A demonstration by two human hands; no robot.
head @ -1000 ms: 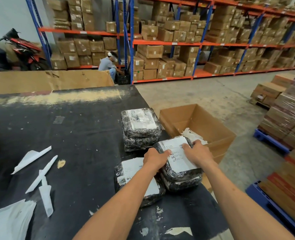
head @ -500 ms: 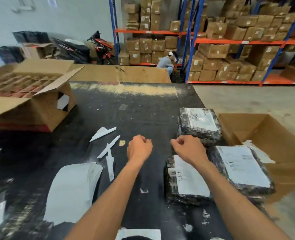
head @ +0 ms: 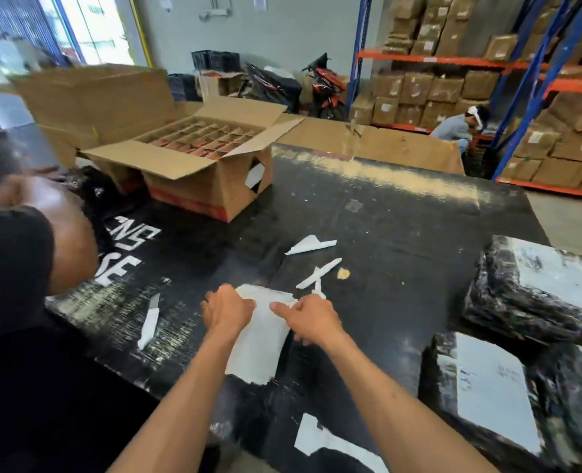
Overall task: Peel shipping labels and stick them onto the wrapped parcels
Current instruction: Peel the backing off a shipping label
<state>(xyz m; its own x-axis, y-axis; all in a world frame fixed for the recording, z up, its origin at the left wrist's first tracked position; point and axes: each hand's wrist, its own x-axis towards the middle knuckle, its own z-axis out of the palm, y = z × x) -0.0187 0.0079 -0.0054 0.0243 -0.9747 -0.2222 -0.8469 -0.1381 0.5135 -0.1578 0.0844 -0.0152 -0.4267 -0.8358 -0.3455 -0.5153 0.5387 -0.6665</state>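
Note:
A white stack of label sheets point(head: 260, 339) lies on the black table point(head: 385, 216) in front of me. My left hand point(head: 226, 310) rests on the stack's upper left corner, fingers curled on the paper. My right hand point(head: 308, 319) pinches the stack's upper right edge. Two black-wrapped parcels with white labels on top sit at the right: one farther back point(head: 535, 288), one nearer point(head: 508, 401). Whether a label is lifted from the sheet I cannot tell.
Peeled white backing strips point(head: 311, 245), point(head: 318, 273), point(head: 149, 322) lie scattered on the table. An open cardboard box with dividers point(head: 197, 155) stands at the back left. Another person's arm point(head: 43, 213) reaches in at the left. Shelving with cartons point(head: 453, 87) fills the background.
My view has swung left, away from the parcels. Both hands left the labelled parcel, moved across the table and now rest on the stack of label sheets.

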